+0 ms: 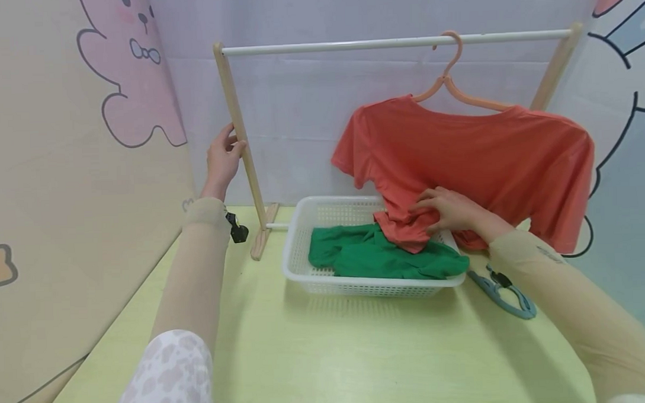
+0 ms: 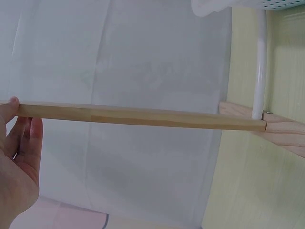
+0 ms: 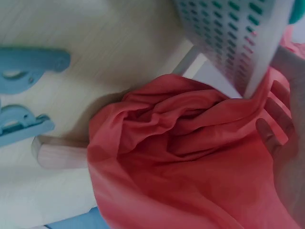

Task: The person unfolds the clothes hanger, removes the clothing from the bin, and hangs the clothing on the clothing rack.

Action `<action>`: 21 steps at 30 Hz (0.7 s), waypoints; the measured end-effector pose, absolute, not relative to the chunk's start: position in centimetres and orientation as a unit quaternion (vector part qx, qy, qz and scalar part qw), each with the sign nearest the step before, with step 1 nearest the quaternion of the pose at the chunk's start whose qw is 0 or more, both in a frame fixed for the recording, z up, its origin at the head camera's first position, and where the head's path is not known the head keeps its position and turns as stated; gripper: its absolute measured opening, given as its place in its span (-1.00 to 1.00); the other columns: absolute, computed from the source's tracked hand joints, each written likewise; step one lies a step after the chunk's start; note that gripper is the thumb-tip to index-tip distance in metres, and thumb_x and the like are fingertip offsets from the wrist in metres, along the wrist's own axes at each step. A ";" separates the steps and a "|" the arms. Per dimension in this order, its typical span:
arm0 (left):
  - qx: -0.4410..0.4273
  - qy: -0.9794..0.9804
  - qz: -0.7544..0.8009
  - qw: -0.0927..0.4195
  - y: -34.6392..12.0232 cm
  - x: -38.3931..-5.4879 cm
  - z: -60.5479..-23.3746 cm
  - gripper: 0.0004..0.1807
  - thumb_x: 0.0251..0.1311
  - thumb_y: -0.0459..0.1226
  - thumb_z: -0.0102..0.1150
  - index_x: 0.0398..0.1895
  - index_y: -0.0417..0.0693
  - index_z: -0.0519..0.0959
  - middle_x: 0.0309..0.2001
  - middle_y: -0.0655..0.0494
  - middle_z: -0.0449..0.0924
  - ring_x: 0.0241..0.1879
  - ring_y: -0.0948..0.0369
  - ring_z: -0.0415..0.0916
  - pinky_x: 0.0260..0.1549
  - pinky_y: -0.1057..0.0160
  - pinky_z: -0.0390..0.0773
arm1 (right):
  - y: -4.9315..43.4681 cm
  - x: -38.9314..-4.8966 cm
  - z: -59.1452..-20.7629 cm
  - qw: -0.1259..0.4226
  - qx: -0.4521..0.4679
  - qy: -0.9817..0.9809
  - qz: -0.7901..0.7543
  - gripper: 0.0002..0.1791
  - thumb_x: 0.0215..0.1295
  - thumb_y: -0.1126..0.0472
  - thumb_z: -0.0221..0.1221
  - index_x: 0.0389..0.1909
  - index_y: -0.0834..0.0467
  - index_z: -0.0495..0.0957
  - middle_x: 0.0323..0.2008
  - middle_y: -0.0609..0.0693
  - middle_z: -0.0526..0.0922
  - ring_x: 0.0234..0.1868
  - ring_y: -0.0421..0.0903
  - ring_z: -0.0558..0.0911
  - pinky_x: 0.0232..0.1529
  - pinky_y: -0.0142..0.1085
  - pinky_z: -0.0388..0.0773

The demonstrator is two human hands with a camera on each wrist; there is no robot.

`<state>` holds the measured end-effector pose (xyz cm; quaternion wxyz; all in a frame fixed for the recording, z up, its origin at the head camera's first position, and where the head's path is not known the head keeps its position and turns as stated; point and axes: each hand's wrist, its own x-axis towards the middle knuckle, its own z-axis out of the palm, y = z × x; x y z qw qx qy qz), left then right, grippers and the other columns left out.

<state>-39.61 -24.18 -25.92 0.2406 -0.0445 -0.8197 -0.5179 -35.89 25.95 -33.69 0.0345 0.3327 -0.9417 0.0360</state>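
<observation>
My left hand (image 1: 225, 158) pinches the left wooden post (image 1: 241, 127) of a clothes rack, thumb on one side and fingers on the other. From the rack's white rail (image 1: 328, 46) hangs an orange hanger (image 1: 448, 81) carrying a red T-shirt (image 1: 459, 149). At the shirt's lower left part, my right hand (image 1: 451, 210) touches the fabric with loosely bent, spread fingers. The shirt's bunched hem dips into a white plastic basket (image 1: 292, 250), over a green cloth (image 1: 378, 256). In the right wrist view, folds of the red T-shirt (image 3: 190, 157) drape beside the basket wall (image 3: 228, 52).
Right of the basket, a blue plastic piece (image 1: 504, 296) with two arms lies on the pale yellow table (image 1: 349, 355). The rack's left wooden foot (image 1: 264, 232) stands left of the basket, joined to a low white bar (image 1: 276, 226). Cartoon-printed walls enclose the table.
</observation>
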 end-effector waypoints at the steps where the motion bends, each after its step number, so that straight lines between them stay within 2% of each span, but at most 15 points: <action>1: -0.044 -0.820 -0.518 0.240 -24.2 -39.6 -25.9 -0.43 0.48 -0.21 -0.03 0.50 0.30 0.21 0.32 -0.09 0.48 0.20 0.06 0.51 0.27 0.10 0.51 | 26.0 -36.0 -33.8 0.038 0.335 -0.941 0.028 -0.40 0.09 0.12 0.45 0.21 0.00 0.58 0.18 0.13 0.51 0.08 0.08 0.44 0.03 0.04 0.54; 10: -0.045 -0.820 -0.520 0.235 -24.0 -39.7 -26.1 -0.43 0.49 -0.20 -0.04 0.51 0.31 0.19 0.34 -0.09 0.46 0.21 0.07 0.50 0.28 0.12 0.50 | 25.4 -37.1 -34.1 0.096 0.356 -0.930 -0.006 -0.69 0.15 0.35 0.36 -0.06 0.13 0.70 -0.16 0.06 0.69 -0.14 0.00 0.59 -0.07 -0.03 0.64; 14: -0.045 -0.819 -0.522 0.235 -23.9 -39.6 -26.1 -0.43 0.48 -0.21 -0.03 0.51 0.30 0.20 0.33 -0.09 0.47 0.20 0.06 0.51 0.27 0.12 0.51 | 25.1 -37.7 -33.8 0.100 0.357 -0.929 0.020 -0.77 0.19 0.39 0.30 -0.12 0.17 0.71 -0.21 0.07 0.72 -0.22 -0.02 0.64 -0.11 -0.05 0.66; 21: -0.043 -0.817 -0.524 0.236 -24.1 -39.5 -25.9 -0.43 0.48 -0.20 -0.03 0.51 0.33 0.20 0.34 -0.08 0.46 0.21 0.05 0.51 0.28 0.12 0.50 | 25.6 -38.8 -32.5 0.132 0.298 -0.935 0.138 -0.84 0.27 0.39 0.22 -0.16 0.20 0.68 -0.18 0.12 0.67 -0.19 0.04 0.59 -0.11 0.00 0.61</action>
